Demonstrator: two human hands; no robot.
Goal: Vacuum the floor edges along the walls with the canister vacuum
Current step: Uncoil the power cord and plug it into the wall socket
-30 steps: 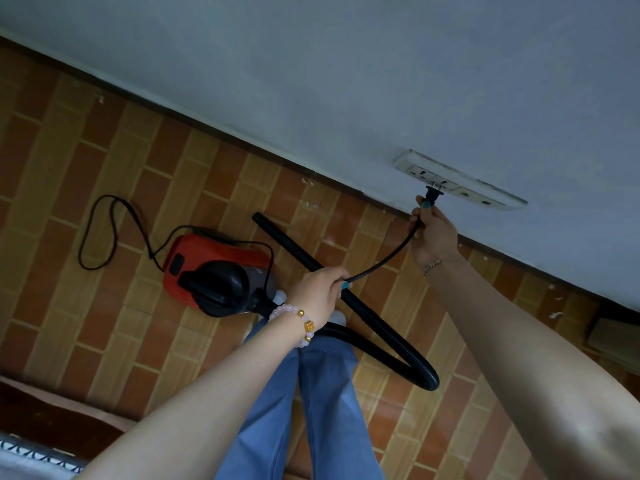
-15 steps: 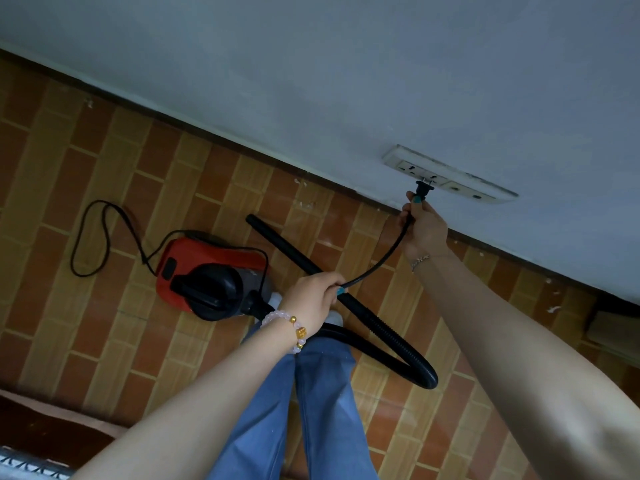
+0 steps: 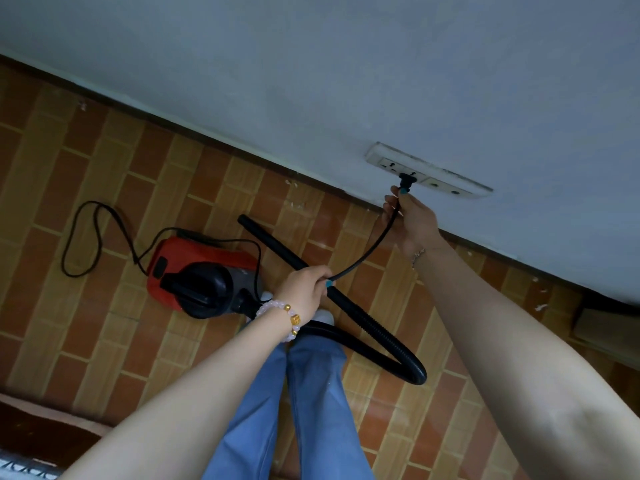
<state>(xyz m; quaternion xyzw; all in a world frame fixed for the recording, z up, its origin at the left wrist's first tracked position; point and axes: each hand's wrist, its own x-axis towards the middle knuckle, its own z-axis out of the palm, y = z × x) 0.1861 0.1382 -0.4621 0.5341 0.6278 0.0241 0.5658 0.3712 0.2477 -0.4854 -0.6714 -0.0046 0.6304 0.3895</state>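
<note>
Brick-patterned floor (image 3: 104, 341) bears red vacuum (image 3: 194, 258), ribbed hose (image 3: 381, 348), cord (image 3: 91, 202).

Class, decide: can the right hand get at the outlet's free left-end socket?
Probably yes: the right hand pinches the power cord just below the plug, beside that socket, with nothing between.

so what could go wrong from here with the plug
The right hand pinches the cord at the plug's neck, not its body; pushing from there could bend it at the wall socket.
The hose loops on the floor beside the person's feet, and slack cord lies by the vacuum: either might trip a step.
</note>
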